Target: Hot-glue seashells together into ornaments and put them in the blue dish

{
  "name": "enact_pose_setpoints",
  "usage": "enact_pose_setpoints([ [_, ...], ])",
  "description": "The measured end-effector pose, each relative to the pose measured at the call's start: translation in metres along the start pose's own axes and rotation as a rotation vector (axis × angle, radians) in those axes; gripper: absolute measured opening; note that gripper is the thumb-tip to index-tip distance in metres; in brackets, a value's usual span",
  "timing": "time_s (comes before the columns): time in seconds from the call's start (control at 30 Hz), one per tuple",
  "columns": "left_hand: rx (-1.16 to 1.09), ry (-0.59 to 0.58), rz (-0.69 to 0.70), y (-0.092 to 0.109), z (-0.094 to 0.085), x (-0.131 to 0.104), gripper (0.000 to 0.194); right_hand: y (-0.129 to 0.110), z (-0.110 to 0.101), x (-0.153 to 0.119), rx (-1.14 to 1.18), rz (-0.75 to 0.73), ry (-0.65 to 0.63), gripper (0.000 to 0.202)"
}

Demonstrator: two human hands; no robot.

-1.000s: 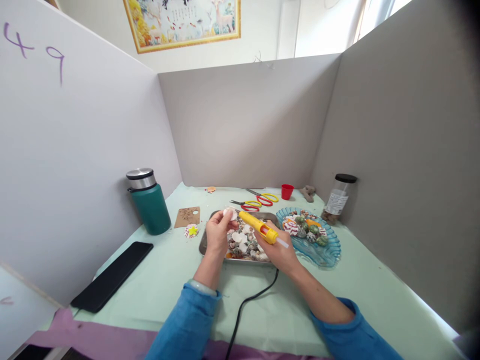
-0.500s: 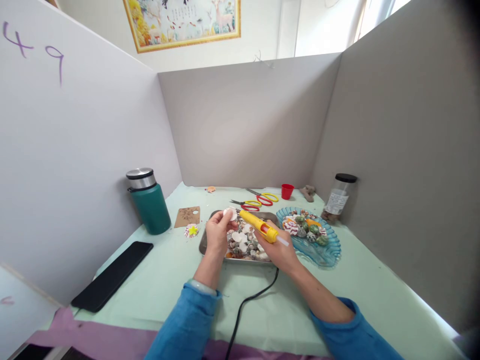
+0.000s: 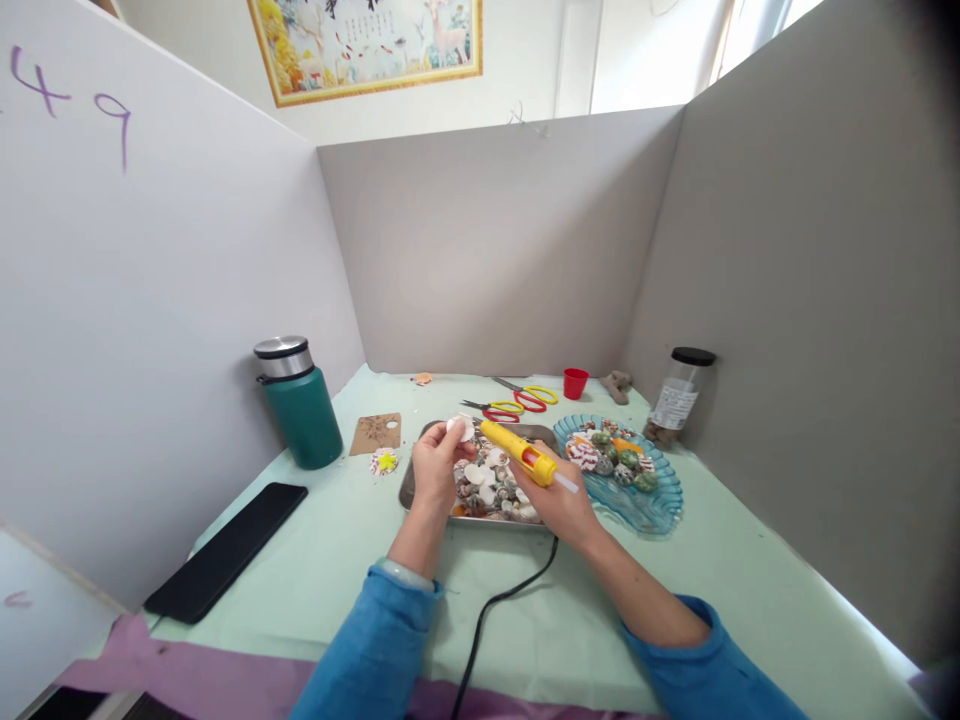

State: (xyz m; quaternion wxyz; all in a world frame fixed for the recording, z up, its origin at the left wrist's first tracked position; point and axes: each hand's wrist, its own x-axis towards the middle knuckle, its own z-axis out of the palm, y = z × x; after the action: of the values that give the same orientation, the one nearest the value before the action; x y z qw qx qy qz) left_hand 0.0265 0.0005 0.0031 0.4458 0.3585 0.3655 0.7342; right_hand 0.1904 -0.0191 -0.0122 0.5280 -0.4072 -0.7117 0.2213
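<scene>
Between the thumb and fingers of my left hand (image 3: 436, 465) is a white shell (image 3: 463, 428), held up over the far left part of a metal tray (image 3: 406, 488). My right hand (image 3: 564, 505) is closed around a yellow glue gun (image 3: 517, 448), its nozzle pointing left and close to the shell; whether they touch I cannot tell. A clear glue stick (image 3: 565, 482) pokes out of the gun's rear. Loose shells (image 3: 487, 480) fill the tray beneath both hands. From under my right hand a black cord (image 3: 491, 603) runs toward the table's front edge.
Right of the tray lies a blue glass dish (image 3: 651, 515) of shells. Two scissors (image 3: 499, 408), a red cup (image 3: 575, 383) and a lidded jar (image 3: 675, 398) stand farther back. Leftward are a green bottle (image 3: 304, 415), brown card (image 3: 375, 433), shell flower (image 3: 384, 461) and black slab (image 3: 229, 550). Partitions (image 3: 502, 250) enclose the table.
</scene>
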Motion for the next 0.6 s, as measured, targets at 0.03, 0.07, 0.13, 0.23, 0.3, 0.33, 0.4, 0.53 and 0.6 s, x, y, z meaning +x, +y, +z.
enact_pose_setpoints([
  [0.03, 0.0, 0.002, 0.001, 0.0, 0.0, 0.0, 0.034, 0.0, 0.0, 0.0, -0.004, 0.005, -0.005, 0.021],
  [0.07, 0.0, 0.0, 0.002, 0.0, 0.0, 0.0, 0.034, 0.001, 0.0, 0.0, -0.006, 0.005, -0.009, 0.021],
  [0.13, 0.003, -0.011, 0.001, -0.001, -0.001, 0.001, 0.033, 0.003, 0.001, 0.0, -0.002, -0.005, -0.014, 0.02],
  [0.23, -0.001, -0.016, -0.001, -0.001, -0.002, 0.001, 0.033, 0.004, 0.002, -0.001, 0.035, 0.005, -0.005, 0.02],
  [0.3, -0.004, -0.012, 0.0, -0.001, -0.001, 0.001, 0.033, 0.003, 0.001, 0.0, 0.068, 0.045, 0.026, 0.02],
  [0.33, -0.003, -0.021, -0.002, -0.001, 0.0, 0.0, 0.033, 0.002, 0.0, 0.0, 0.082, 0.073, 0.052, 0.021],
  [0.4, 0.012, -0.067, -0.016, -0.001, 0.002, -0.002, 0.033, -0.002, -0.002, 0.002, 0.104, 0.141, 0.113, 0.024],
  [0.53, 0.061, -0.208, -0.066, -0.001, 0.007, -0.009, 0.033, -0.006, -0.006, 0.006, 0.153, 0.29, 0.17, 0.032],
  [0.6, 0.094, -0.27, -0.077, -0.002, 0.009, -0.012, 0.034, -0.005, -0.005, 0.008, 0.202, 0.329, 0.169, 0.035],
])
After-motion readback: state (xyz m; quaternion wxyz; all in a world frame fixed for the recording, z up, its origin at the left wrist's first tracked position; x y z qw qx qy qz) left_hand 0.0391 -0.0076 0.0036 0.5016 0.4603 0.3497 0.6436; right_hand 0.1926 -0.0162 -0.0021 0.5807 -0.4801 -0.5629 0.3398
